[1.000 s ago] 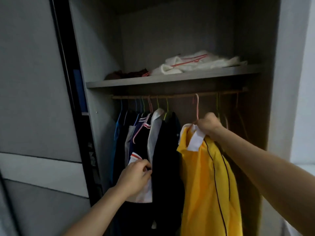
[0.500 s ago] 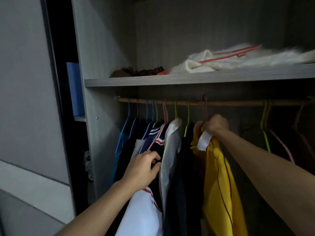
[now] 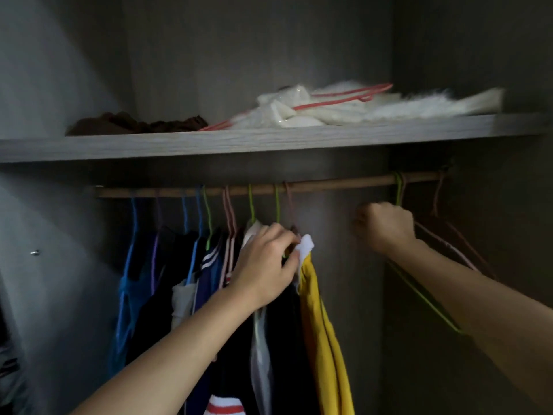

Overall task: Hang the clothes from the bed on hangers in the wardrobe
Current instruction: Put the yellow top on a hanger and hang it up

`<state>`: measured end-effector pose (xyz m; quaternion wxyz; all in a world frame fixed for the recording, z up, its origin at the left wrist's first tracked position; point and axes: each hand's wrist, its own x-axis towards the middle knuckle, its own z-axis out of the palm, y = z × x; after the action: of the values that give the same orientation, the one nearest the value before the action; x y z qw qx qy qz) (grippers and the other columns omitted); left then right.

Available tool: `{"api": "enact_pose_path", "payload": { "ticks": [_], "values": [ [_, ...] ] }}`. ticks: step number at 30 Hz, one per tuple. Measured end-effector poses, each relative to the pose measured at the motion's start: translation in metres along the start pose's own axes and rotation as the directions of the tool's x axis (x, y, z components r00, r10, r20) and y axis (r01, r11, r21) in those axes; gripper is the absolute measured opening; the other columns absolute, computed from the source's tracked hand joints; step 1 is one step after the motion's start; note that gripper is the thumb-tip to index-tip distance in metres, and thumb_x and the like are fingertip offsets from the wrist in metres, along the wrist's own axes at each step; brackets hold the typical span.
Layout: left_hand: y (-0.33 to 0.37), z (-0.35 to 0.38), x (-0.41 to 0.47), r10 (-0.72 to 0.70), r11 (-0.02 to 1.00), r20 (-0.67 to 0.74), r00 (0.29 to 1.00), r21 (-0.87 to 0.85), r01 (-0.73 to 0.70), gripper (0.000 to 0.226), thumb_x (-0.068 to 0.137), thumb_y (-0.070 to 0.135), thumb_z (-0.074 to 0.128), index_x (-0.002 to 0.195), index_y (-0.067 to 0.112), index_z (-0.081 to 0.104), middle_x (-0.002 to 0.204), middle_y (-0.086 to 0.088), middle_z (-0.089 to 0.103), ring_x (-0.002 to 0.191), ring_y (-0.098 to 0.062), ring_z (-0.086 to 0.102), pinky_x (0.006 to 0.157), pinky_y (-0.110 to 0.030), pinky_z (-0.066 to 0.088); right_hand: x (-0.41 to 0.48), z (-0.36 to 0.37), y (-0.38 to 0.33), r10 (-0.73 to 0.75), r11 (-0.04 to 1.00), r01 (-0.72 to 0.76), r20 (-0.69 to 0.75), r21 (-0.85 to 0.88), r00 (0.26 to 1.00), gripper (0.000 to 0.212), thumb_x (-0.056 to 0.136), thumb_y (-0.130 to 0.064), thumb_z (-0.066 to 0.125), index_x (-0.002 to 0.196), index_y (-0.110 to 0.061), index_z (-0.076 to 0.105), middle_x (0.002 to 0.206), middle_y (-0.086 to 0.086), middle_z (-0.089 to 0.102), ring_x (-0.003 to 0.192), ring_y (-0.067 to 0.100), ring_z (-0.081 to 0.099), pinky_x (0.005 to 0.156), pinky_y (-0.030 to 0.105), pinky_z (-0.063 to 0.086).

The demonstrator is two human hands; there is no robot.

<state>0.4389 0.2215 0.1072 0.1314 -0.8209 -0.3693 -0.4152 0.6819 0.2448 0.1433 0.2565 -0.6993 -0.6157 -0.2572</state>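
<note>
Now L hand [image 3: 263, 268] pinches yellow shirt [image 3: 317, 310] at its white collar; R hand [image 3: 384, 227] fisted round green hanger [image 3: 425, 304] neck; rod [image 3: 329, 184] bare btwn them.

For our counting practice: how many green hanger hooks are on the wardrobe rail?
4 green hooks: three above the hung clothes, one above the right hand. Dim light may hide others.

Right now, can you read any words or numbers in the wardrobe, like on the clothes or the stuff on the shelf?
No text can be read anywhere in this view.
Yellow garment, its white collar pinched by the left hand: no print.
Navy top: only white stripes.
White bundle on the shelf: blurred, no label legible.
Green hanger in the right hand: bare.
</note>
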Motion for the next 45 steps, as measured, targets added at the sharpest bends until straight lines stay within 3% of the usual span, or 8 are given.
{"api": "enact_pose_path", "payload": {
  "ticks": [10, 15, 19, 23, 27, 29, 37, 45],
  "values": [
    [0.003, 0.042, 0.008, 0.141, 0.98, 0.272, 0.952, 0.098, -0.173, 0.041, 0.086, 0.047, 0.035, 0.09, 0.021, 0.067, 0.088, 0.002, 0.068, 0.101, -0.021, 0.055, 0.094, -0.032, 0.032, -0.058, -0.003, 0.05, 0.114, 0.925, -0.067, 0.107, -0.373, 0.988, 0.036, 0.095, -0.014, 0.048, 0.131, -0.016, 0.046, 0.117, 0.008, 0.054, 0.1, 0.026, 0.059, 0.065, 0.034, 0.042],
    [-0.015, 0.038, -0.002, 0.123, 0.986, 0.25, 0.96, 0.079, -0.146, 0.041, 0.084, 0.043, 0.036, 0.086, 0.019, 0.069, 0.081, -0.003, 0.067, 0.1, -0.024, 0.056, 0.092, -0.035, 0.037, -0.066, -0.003, 0.05, 0.193, 0.953, -0.15, 0.144, -0.264, 0.971, 0.045, 0.096, -0.01, 0.043, 0.14, -0.021, 0.037, 0.094, 0.001, 0.059, 0.077, 0.022, 0.06, 0.058, 0.032, 0.042],
    [-0.026, 0.033, -0.01, 0.125, 0.988, 0.25, 0.96, 0.058, -0.143, 0.045, 0.084, 0.044, 0.033, 0.088, 0.018, 0.07, 0.08, -0.002, 0.065, 0.096, -0.023, 0.056, 0.09, -0.035, 0.039, -0.06, -0.016, 0.033, 0.186, 0.977, -0.183, 0.02, -0.11, 0.982, 0.047, 0.092, -0.011, 0.051, 0.137, -0.022, 0.044, 0.109, 0.003, 0.063, 0.083, 0.022, 0.063, 0.064, 0.038, 0.054],
    [-0.03, 0.025, -0.022, 0.116, 0.99, 0.249, 0.962, 0.052, -0.133, 0.033, 0.082, 0.037, 0.045, 0.085, 0.016, 0.07, 0.091, -0.005, 0.068, 0.103, -0.026, 0.058, 0.092, -0.035, 0.042, -0.058, -0.04, 0.019, 0.162, 0.984, -0.166, -0.056, -0.062, 0.985, 0.032, 0.095, -0.021, 0.05, 0.127, -0.02, 0.051, 0.104, 0.003, 0.063, 0.074, 0.019, 0.055, 0.057, 0.031, 0.042],
    [-0.022, 0.016, -0.032, 0.101, 0.988, 0.273, 0.957, 0.082, -0.128, 0.029, 0.091, 0.034, 0.049, 0.099, 0.016, 0.07, 0.113, -0.008, 0.065, 0.128, -0.023, 0.046, 0.102, -0.031, 0.033, -0.083, -0.055, 0.021, 0.169, 0.976, -0.17, -0.026, -0.137, 0.985, 0.029, 0.097, -0.041, 0.045, 0.118, -0.029, 0.059, 0.102, 0.007, 0.069, 0.091, 0.032, 0.065, 0.066, 0.034, 0.044],
    [-0.013, 0.012, -0.035, 0.059, 0.988, 0.312, 0.948, 0.115, -0.1, 0.028, 0.094, 0.035, 0.049, 0.107, 0.018, 0.067, 0.112, -0.007, 0.064, 0.123, -0.024, 0.048, 0.098, -0.03, 0.034, -0.105, -0.061, 0.027, 0.167, 0.978, -0.162, 0.028, -0.13, 0.986, 0.031, 0.096, -0.047, 0.045, 0.119, -0.034, 0.06, 0.107, 0.006, 0.069, 0.097, 0.032, 0.065, 0.067, 0.034, 0.043],
    [0.087, 0.024, -0.073, 0.059, 0.997, 0.317, 0.947, 0.028, -0.072, 0.021, 0.092, 0.035, 0.049, 0.099, 0.022, 0.064, 0.099, -0.003, 0.07, 0.099, -0.028, 0.061, 0.078, -0.033, 0.044, -0.256, -0.11, 0.084, 0.223, 0.97, -0.214, 0.08, -0.111, 0.971, 0.022, 0.097, -0.035, 0.045, 0.115, -0.033, 0.058, 0.105, -0.003, 0.067, 0.097, 0.034, 0.063, 0.065, 0.036, 0.045],
    [0.247, 0.072, -0.18, 0.209, 0.973, 0.594, 0.776, -0.208, -0.102, 0.023, 0.092, 0.039, 0.049, 0.104, 0.025, 0.063, 0.106, -0.003, 0.067, 0.1, -0.026, 0.063, 0.078, -0.031, 0.047, -0.469, -0.221, 0.163, 0.55, 0.808, -0.532, 0.002, -0.254, 0.835, 0.023, 0.092, -0.037, 0.055, 0.113, -0.036, 0.065, 0.111, -0.003, 0.07, 0.102, 0.03, 0.065, 0.07, 0.036, 0.047]
  ]
}}
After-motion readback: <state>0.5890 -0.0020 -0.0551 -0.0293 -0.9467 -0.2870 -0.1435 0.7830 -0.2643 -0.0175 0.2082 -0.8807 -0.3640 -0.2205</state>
